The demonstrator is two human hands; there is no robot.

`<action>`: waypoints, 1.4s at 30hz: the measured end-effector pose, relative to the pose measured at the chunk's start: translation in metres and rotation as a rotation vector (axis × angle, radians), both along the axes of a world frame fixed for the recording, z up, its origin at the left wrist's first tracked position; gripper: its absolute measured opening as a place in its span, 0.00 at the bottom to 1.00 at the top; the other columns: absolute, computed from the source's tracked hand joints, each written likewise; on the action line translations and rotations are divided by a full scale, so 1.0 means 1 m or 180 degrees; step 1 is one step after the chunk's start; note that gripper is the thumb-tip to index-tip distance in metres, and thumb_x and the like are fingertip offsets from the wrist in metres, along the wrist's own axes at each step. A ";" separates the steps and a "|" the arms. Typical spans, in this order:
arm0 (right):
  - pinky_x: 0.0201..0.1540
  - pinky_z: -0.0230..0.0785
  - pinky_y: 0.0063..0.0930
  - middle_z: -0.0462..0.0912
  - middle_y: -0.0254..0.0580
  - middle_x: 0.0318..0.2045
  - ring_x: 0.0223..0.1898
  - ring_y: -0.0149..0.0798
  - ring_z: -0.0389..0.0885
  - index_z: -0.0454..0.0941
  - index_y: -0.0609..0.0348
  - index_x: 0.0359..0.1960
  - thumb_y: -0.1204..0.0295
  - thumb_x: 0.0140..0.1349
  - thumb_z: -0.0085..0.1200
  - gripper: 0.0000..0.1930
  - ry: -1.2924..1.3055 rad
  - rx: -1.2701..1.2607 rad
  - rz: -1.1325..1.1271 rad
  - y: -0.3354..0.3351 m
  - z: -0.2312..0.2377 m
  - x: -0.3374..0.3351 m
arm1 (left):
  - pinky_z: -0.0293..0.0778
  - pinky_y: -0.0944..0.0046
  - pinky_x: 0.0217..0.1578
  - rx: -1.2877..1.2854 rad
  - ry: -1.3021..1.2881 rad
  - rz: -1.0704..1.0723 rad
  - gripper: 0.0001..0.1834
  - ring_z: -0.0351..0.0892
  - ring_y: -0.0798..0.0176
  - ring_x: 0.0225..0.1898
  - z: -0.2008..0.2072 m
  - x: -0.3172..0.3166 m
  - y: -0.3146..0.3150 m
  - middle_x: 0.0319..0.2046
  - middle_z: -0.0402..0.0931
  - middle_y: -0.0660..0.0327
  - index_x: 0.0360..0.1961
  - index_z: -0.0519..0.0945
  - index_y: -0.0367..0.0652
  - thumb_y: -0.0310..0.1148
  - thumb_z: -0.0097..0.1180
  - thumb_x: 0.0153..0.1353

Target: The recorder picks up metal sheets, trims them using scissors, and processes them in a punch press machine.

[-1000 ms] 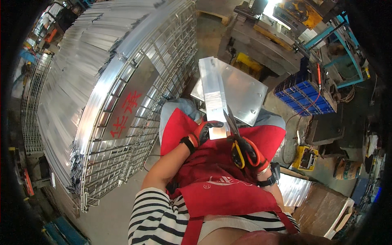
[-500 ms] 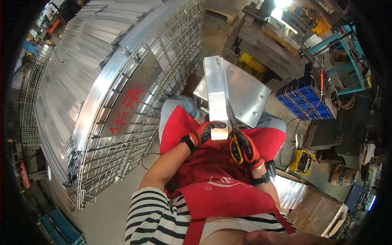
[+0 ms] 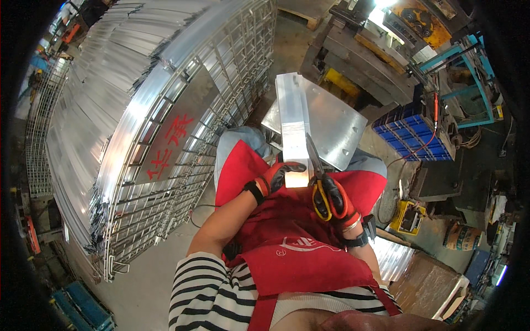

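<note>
A long, bright stack of flat metal strips points away from me above my lap, its near end just over the red apron. My left hand, in a red and black glove, grips this near end from the left with the thumb across the top. In my gloved right hand is a pair of scissors with yellow-edged handles. Their dark blades point up along the stack's right side; whether they touch it I cannot tell. Beneath the stack's far part lies a tilted metal plate with small holes.
At left stands a wire mesh cage filled with long metal strips. A heavy machine is ahead on the right, with a blue crate beside it. Nearer are a yellow basket and a cardboard box.
The scissors and my right hand have shifted very slightly. My left hand keeps its grip on the stack of metal strips, which has hardly moved.
</note>
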State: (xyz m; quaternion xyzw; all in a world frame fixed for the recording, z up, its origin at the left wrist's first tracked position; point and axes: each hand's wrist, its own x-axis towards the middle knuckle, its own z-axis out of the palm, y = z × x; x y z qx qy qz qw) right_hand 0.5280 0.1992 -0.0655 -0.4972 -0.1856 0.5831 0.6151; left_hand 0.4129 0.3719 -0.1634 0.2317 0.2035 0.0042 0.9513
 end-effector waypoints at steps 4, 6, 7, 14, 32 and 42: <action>0.27 0.64 0.18 0.73 0.31 0.28 0.27 0.24 0.70 0.69 0.59 0.41 0.54 0.60 0.44 0.20 -0.0612 -0.0124 0.0135 0.004 0.005 0.008 | 0.71 0.69 0.43 -0.0111 -0.0032 0.0044 0.13 0.76 0.67 0.38 -0.007 0.000 0.000 0.37 0.75 0.58 0.42 0.73 0.34 0.28 0.51 0.55; 0.27 0.65 0.18 0.73 0.31 0.27 0.26 0.25 0.71 0.68 0.59 0.42 0.53 0.60 0.43 0.20 -0.0481 -0.0024 0.0144 0.008 0.021 0.012 | 0.71 0.68 0.43 -0.0039 -0.0043 0.0033 0.13 0.76 0.67 0.38 -0.011 0.000 -0.001 0.38 0.75 0.58 0.42 0.73 0.34 0.28 0.51 0.55; 0.25 0.65 0.18 0.73 0.32 0.25 0.24 0.26 0.71 0.68 0.58 0.42 0.52 0.60 0.42 0.21 -0.1095 0.0068 0.0163 0.012 0.016 0.014 | 0.71 0.68 0.44 0.0035 -0.0057 0.0017 0.14 0.76 0.67 0.39 -0.012 0.001 -0.001 0.38 0.75 0.58 0.42 0.73 0.33 0.28 0.51 0.55; 0.22 0.64 0.18 0.73 0.33 0.25 0.22 0.26 0.71 0.68 0.58 0.42 0.52 0.61 0.40 0.21 -0.0300 -0.0314 0.0079 0.022 -0.006 0.020 | 0.68 0.66 0.48 -0.0025 -0.0307 -0.0026 0.14 0.74 0.65 0.43 -0.024 -0.002 0.000 0.41 0.74 0.57 0.44 0.72 0.33 0.26 0.45 0.58; 0.29 0.65 0.19 0.72 0.34 0.27 0.27 0.26 0.70 0.67 0.64 0.48 0.69 0.60 0.44 0.16 -0.2966 0.0610 -0.0100 0.038 -0.007 0.026 | 0.66 0.65 0.50 0.0133 -0.0116 -0.0202 0.17 0.73 0.63 0.45 -0.019 0.007 0.003 0.45 0.72 0.55 0.47 0.70 0.32 0.29 0.43 0.58; 0.20 0.64 0.23 0.77 0.40 0.25 0.17 0.29 0.72 0.70 0.56 0.44 0.65 0.54 0.54 0.16 -0.3361 -0.0944 -0.0435 0.119 0.105 0.063 | 0.64 0.63 0.52 0.0651 -0.0294 -0.0326 0.16 0.72 0.62 0.46 -0.049 0.023 -0.006 0.41 0.74 0.54 0.45 0.73 0.34 0.31 0.42 0.58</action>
